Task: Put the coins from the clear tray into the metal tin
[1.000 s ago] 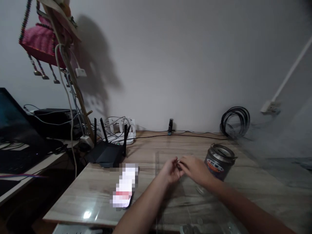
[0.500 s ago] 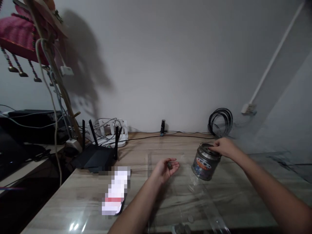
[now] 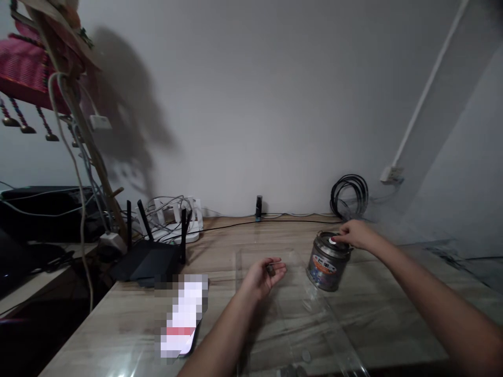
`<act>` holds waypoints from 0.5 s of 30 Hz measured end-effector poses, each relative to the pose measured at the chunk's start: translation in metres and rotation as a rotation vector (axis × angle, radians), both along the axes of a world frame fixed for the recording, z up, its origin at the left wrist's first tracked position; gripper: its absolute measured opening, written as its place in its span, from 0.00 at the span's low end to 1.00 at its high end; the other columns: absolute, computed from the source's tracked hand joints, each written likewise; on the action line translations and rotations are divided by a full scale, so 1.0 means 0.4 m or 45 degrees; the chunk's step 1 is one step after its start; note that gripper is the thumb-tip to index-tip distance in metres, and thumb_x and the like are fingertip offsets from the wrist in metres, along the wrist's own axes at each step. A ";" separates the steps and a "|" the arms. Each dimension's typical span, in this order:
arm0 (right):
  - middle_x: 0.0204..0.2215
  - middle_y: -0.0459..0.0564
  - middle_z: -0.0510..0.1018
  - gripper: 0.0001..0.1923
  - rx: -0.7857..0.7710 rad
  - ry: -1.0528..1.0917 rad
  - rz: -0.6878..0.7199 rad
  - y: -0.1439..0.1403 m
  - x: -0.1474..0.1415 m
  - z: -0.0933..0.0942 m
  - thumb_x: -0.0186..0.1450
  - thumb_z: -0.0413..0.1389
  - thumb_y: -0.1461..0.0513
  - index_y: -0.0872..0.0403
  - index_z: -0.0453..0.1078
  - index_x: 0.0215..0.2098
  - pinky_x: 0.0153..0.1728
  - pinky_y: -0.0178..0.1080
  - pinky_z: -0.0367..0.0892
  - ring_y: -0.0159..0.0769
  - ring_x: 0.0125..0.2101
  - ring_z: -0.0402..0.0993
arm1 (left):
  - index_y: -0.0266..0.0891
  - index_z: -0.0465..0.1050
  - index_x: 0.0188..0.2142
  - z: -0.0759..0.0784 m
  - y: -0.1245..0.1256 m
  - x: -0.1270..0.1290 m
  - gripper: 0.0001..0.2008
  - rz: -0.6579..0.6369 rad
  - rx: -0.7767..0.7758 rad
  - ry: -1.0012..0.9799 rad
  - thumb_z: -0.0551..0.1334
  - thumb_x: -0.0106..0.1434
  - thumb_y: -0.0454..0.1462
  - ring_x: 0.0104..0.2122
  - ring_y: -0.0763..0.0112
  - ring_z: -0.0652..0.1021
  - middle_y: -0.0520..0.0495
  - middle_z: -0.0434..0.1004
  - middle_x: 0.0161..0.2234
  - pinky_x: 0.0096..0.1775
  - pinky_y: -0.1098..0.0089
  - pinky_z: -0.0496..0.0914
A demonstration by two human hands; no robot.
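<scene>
Left hand (image 3: pixel 262 275) is resting palm up on the surface (image 3: pixel 236 293), fingers (image 3: pixel 280 268) loosely curled and cupping a small dark piece (image 3: pixel 271 270) so it is not rolling off; can't tell what the piece is, too small. Right hand (image 3: pixel 356 234) is reaching out to the metal tin (image 3: pixel 328 261), fingertips sitting on its rim at the top. Fingers there are pinched narrow on something small and pale at the tin's mouth; can't tell whether they are gripping it or only touching. Tin is standing on the surface just right of the left hand, leaning slightly, label facing the camera, open end up so it is easy to reach from above.

A clear plastic sheet (image 3: pixel 298 319) is lying flat under both hands, probably as a work mat. A couple of coin-like discs (image 3: pixel 305 356) are sitting on it at the near edge. Blurred-out phone (image 3: pixel 181 319) is lying near the left forearm, black router (image 3: pixel 147 259) behind it, coiled cable (image 3: pixel 349 195) against the wall behind the tin.

Versus 1.0 s ago: hands were joined together in front of the tin, now they are split, left staying put with the piece, right gone over to the tin top. Versus 0.5 s ago: nearly the same pose, right fingertips shifting a little inward over the mouth, camera panning slightly right
</scene>
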State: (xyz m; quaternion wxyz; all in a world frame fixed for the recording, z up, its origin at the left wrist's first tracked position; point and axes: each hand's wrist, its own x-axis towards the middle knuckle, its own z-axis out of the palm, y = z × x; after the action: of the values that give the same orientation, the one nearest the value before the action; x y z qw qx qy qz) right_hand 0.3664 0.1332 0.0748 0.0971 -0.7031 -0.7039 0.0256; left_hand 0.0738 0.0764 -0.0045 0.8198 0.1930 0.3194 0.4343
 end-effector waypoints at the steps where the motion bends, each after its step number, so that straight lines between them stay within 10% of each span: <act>1: 0.09 0.41 0.56 0.22 0.005 -0.010 0.002 0.001 -0.001 0.001 0.50 0.56 0.52 0.53 0.51 0.09 0.20 0.34 0.45 0.27 0.16 0.53 | 0.28 0.69 0.32 0.000 0.000 0.000 0.09 -0.001 0.002 0.000 0.51 0.60 0.29 0.23 0.74 0.75 0.41 0.75 0.25 0.31 0.75 0.69; 15: 0.11 0.44 0.62 0.18 -0.059 -0.133 0.009 -0.008 -0.050 0.034 0.51 0.55 0.56 0.53 0.56 0.09 0.20 0.34 0.47 0.29 0.17 0.58 | 0.28 0.69 0.32 0.001 -0.001 -0.001 0.09 -0.009 0.028 0.009 0.51 0.60 0.29 0.22 0.74 0.76 0.43 0.75 0.24 0.29 0.75 0.69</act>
State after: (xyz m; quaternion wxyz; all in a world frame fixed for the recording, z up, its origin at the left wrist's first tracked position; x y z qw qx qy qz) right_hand 0.3465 0.1302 0.0886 0.0438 -0.7031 -0.7097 0.0056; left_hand 0.0736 0.0760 -0.0041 0.8181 0.2046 0.3168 0.4342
